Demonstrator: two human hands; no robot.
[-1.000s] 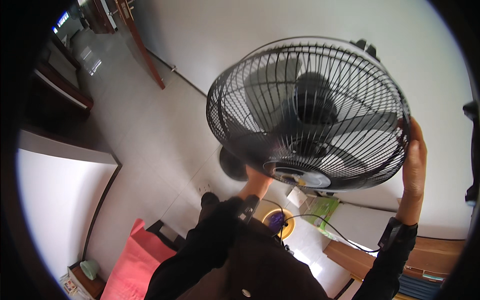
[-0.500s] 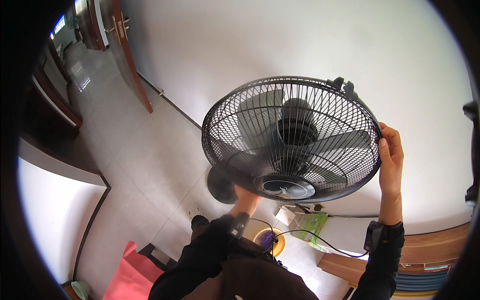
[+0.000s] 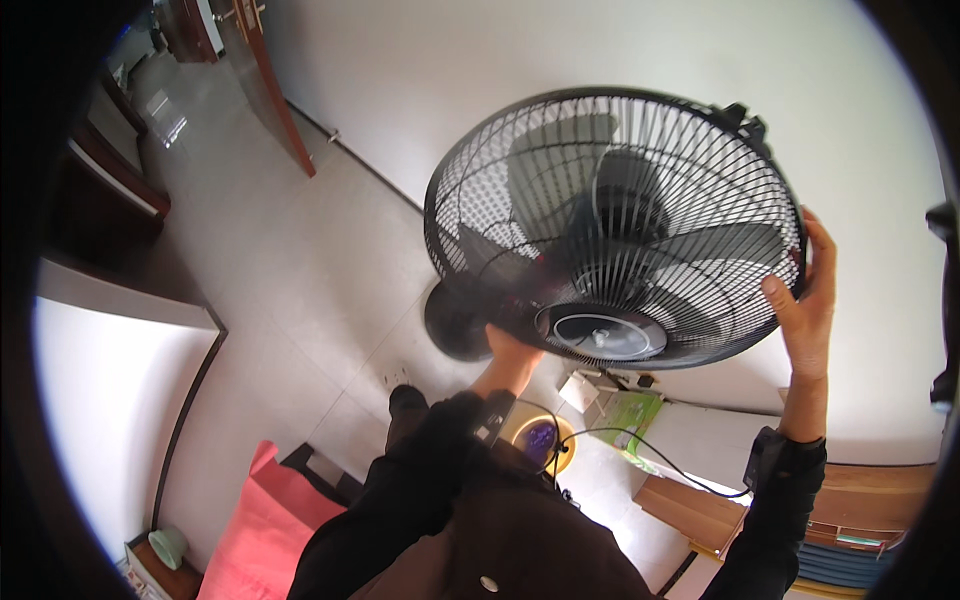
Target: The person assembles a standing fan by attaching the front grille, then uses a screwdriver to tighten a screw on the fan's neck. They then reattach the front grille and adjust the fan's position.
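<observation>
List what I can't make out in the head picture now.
In the head view:
Left grip: its hold is hidden behind the fan.
Round black object: partly covered by the fan.
Purple contents of the yellow basin: too small to identify.
Pink sheet: cut off by the lower edge.

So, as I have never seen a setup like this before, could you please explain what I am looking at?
There is no robot here, just a person's two bare hands. The view comes from a wide fisheye camera on the person's head, looking down, so straight edges bend near the rim. The right hand grips the edge of a black fan cage. The left hand reaches in beneath the fan; its fingers are hidden, so I can't tell what they grip. On the pale floor are a dark round disc, perhaps the fan's base, and a yellow basin with something purple inside.
</observation>
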